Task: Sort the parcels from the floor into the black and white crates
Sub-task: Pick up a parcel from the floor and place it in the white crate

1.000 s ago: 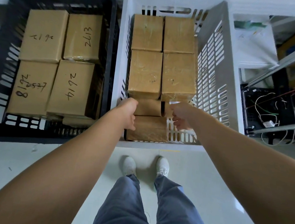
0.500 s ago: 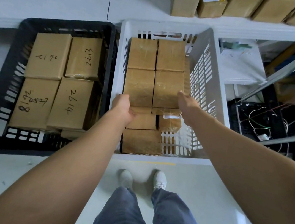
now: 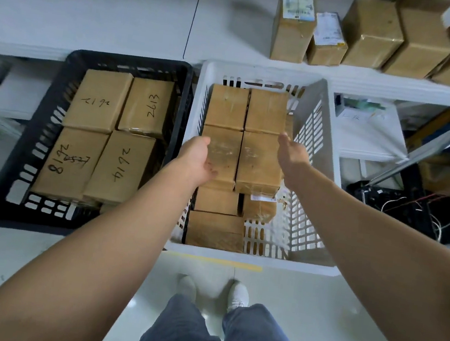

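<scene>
Both hands, left [image 3: 198, 160] and right [image 3: 291, 153], hang open and empty above the brown cardboard parcels [image 3: 241, 158] stacked in the white slotted plastic crate [image 3: 315, 164].

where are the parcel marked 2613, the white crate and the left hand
parcel marked 2613 [image 3: 147, 110]: head view, on its top face beside the number
white crate [image 3: 313, 181]: head view, on its slotted right wall
left hand [image 3: 197, 161]: head view, on the back of the hand
</scene>
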The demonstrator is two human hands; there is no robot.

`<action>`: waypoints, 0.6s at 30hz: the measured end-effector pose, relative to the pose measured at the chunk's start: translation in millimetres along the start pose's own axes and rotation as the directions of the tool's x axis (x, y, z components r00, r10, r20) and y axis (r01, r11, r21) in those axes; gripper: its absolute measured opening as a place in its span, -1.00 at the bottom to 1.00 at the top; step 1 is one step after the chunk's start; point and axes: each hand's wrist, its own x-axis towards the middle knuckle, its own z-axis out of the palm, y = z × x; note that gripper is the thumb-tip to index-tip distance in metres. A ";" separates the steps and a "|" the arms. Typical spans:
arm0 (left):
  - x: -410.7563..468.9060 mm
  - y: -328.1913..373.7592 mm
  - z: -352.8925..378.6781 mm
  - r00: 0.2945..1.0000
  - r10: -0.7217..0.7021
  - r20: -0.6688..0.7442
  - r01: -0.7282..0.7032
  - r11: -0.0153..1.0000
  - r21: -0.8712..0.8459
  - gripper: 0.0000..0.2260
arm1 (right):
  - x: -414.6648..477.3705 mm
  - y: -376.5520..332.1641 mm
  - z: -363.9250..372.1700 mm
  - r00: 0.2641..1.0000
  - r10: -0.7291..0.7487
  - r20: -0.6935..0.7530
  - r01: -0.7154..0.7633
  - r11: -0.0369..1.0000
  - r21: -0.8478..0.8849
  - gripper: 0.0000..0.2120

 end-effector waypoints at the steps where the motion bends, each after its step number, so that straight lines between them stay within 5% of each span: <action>1: -6.0 5.9 1.8 0.999 0.040 0.033 -0.040 0.999 0.005 -0.50 | -3.1 -8.3 -2.4 1.000 -0.024 -0.006 0.024 1.000 0.007 -0.67; 9: -45.0 48.4 7.4 0.957 0.248 0.153 -0.240 0.968 -0.072 -0.52 | -27.6 -71.5 -14.8 0.983 -0.169 -0.071 0.177 0.975 0.136 -0.59; 18: -53.9 85.2 -55.7 0.922 0.360 0.142 -0.339 0.928 -0.157 -0.48 | -67.6 -113.3 56.8 0.939 -0.333 0.083 0.319 0.936 0.152 -0.45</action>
